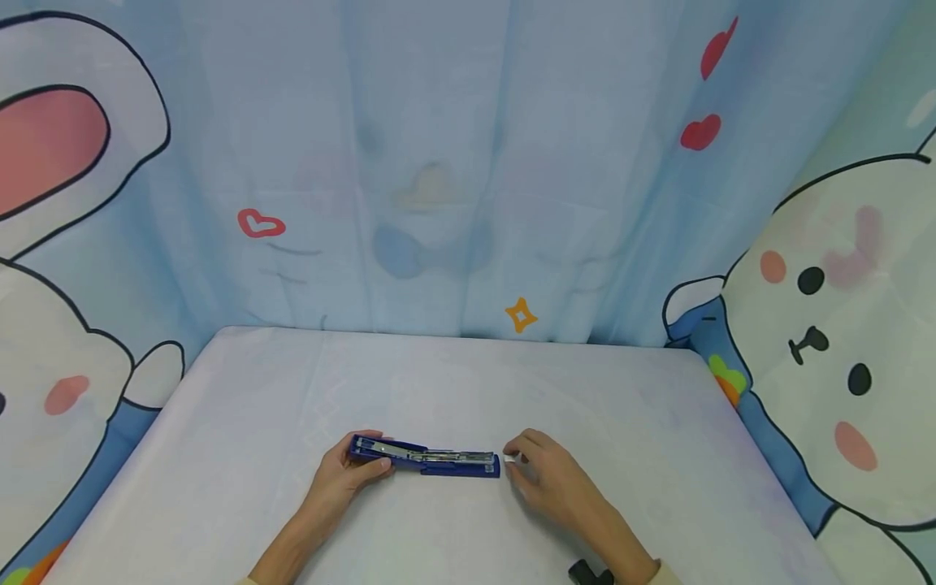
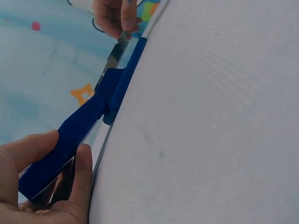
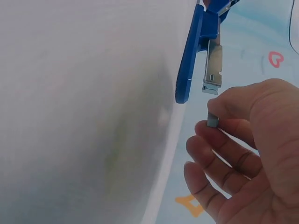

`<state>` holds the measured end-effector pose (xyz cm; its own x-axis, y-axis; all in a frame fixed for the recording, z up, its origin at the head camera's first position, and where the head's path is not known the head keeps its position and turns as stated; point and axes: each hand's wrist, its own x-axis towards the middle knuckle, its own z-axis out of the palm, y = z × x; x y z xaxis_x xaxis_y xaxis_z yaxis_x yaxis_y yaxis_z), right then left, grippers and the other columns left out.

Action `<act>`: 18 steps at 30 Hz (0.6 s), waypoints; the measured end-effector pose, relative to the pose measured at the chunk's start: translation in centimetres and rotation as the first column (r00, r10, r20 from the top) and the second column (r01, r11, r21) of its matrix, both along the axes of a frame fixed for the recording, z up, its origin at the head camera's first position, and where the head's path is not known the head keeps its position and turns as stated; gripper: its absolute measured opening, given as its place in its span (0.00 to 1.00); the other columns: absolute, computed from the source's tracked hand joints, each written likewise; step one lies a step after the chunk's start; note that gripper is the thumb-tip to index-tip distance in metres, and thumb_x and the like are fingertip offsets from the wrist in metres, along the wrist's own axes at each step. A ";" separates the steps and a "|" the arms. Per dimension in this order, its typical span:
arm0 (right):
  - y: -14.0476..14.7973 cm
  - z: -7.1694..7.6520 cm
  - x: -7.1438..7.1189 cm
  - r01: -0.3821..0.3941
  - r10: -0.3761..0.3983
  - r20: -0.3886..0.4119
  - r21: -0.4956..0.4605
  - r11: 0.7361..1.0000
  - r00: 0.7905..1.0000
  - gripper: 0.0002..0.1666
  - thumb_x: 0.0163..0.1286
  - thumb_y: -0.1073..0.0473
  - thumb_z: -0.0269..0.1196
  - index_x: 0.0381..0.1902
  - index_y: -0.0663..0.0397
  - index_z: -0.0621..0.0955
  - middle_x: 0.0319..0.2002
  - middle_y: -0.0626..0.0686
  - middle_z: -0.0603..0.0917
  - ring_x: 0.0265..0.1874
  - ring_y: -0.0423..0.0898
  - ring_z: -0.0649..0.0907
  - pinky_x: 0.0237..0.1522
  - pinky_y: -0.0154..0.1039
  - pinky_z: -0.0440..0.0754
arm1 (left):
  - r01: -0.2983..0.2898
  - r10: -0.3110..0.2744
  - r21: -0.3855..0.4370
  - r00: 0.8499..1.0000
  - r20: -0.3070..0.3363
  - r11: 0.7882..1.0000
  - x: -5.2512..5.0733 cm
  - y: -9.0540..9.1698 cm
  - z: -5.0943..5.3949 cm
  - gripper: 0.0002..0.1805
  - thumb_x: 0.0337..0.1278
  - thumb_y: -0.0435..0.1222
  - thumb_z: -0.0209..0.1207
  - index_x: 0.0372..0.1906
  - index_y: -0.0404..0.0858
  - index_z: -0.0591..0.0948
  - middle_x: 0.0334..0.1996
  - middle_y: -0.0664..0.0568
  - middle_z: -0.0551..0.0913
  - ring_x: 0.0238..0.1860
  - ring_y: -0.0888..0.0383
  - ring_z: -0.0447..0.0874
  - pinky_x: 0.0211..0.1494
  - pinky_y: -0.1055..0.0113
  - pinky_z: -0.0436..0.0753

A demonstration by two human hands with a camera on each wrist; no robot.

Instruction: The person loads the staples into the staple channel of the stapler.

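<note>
A blue stapler [image 1: 459, 470] lies spread wide open on the white table, its metal magazine exposed in the right wrist view [image 3: 214, 63]. My left hand [image 1: 342, 475] grips the raised top arm at the stapler's left end, with thumb and fingers on either side of it. In my right hand [image 1: 550, 481], thumb and index finger pinch a short silvery strip of staples [image 3: 212, 120]. That strip is just off the magazine's front end, with a small gap between them. Most of the strip is hidden by the fingertips.
The white-covered table [image 1: 409, 390] stretches around both hands. A small black object [image 1: 589, 573] is by the right wrist at the front edge. Behind the table hangs a light blue curtain [image 1: 439, 162] with cartoon prints.
</note>
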<state>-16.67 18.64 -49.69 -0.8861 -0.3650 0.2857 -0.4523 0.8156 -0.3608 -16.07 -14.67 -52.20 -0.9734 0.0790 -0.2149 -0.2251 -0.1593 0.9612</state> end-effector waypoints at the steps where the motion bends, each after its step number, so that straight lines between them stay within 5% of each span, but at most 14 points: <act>1: -0.1 0.0 0.0 -0.002 0.002 -0.002 0.002 1.000 1.000 0.11 0.65 0.63 0.75 0.43 0.46 0.87 0.41 0.40 0.86 0.38 0.36 0.83 0.40 0.31 0.85 | -0.002 0.002 -0.006 1.000 0.003 1.000 0.0 0.0 0.0 0.32 0.62 0.27 0.71 0.69 0.29 0.73 0.64 0.43 0.82 0.56 0.60 0.84 0.56 0.70 0.89; 9: -0.4 0.0 -0.1 0.007 -0.005 0.040 -0.050 0.999 0.999 0.09 0.66 0.61 0.75 0.43 0.44 0.87 0.42 0.39 0.86 0.39 0.36 0.83 0.41 0.32 0.85 | -0.016 0.016 -0.012 1.000 0.013 1.000 0.0 0.0 -0.2 0.31 0.61 0.28 0.71 0.68 0.30 0.74 0.64 0.44 0.83 0.57 0.60 0.84 0.55 0.71 0.89; 18: -0.7 -0.3 -0.3 -0.028 0.028 -0.008 -0.076 0.997 1.000 0.09 0.66 0.63 0.75 0.42 0.45 0.88 0.40 0.39 0.86 0.38 0.37 0.83 0.39 0.32 0.84 | -0.025 0.025 -0.011 1.000 -0.001 1.000 0.0 0.1 -0.2 0.31 0.60 0.28 0.72 0.67 0.30 0.75 0.65 0.42 0.82 0.57 0.58 0.83 0.54 0.72 0.89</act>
<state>-16.98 17.95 -49.95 -0.8736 -0.3666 0.3200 -0.4775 0.7727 -0.4182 -16.12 -14.62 -52.38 -0.9753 0.0520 -0.2149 -0.2204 -0.1542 0.9631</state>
